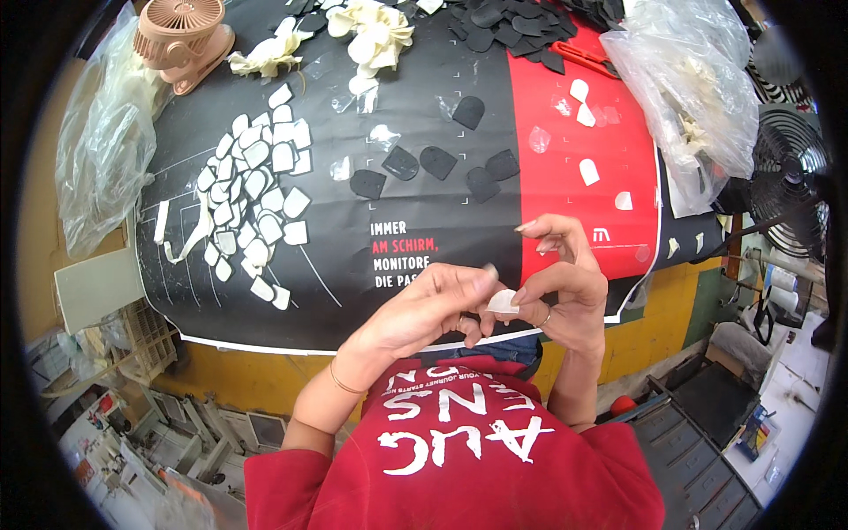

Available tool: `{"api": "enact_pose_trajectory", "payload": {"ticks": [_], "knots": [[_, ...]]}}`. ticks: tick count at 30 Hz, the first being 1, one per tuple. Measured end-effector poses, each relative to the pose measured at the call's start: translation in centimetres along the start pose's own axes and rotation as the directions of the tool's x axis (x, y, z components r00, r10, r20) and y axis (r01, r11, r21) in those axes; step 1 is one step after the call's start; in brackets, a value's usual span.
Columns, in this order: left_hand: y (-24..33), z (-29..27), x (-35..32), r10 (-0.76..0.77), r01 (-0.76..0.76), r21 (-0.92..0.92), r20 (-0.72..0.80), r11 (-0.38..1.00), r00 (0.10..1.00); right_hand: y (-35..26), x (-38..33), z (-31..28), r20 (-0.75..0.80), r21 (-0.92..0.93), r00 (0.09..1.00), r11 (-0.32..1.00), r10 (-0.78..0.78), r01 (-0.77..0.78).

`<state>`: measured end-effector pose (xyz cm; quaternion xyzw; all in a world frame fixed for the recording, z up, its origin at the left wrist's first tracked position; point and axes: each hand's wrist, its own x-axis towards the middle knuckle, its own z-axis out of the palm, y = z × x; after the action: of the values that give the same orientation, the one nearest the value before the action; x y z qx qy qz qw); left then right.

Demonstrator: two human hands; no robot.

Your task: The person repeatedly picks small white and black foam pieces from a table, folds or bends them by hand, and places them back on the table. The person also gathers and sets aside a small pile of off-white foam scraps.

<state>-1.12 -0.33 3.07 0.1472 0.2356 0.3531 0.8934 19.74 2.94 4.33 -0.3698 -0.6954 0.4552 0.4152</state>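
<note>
My right hand (570, 300) pinches a white piece (503, 302) between thumb and finger, in front of me by the mat's near edge. My left hand (420, 305) is close beside it, fingers curled – I cannot tell whether they grip it too. On the black-and-red mat (331, 199), a pile of white pieces (256, 155) lies to my left; a few black pieces (438, 162) lie beyond my hands – a pink fan (183, 22) stands at far left
</note>
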Motion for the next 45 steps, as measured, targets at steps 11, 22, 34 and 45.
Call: {"api": "enact_pose_trajectory", "payload": {"ticks": [11,22,34,45], "knots": [[-0.5,-0.1,1.0,0.598,-0.223,0.739,-0.289,0.636,0.748,0.3,-0.2,1.6,0.083,0.432,0.945,0.843,0.315,-0.319],[1.2,-2.4,4.3,0.695,0.234,0.804,0.28,-0.547,0.662,1.2,0.3,0.7,-0.23,0.29,0.832,0.852,0.504,-0.436],[-3.5,-1.5,2.6,0.865,0.39,0.843,0.159,-0.37,0.476,1.1,1.4,3.2,-0.134,0.105,0.856,0.866,0.5,-0.489],[-3.8,-1.4,0.9,0.863,0.48,0.787,0.129,-0.389,0.489,3.2,4.3,2.1,-0.177,-0.262,0.957,0.927,0.228,-0.269]]}}
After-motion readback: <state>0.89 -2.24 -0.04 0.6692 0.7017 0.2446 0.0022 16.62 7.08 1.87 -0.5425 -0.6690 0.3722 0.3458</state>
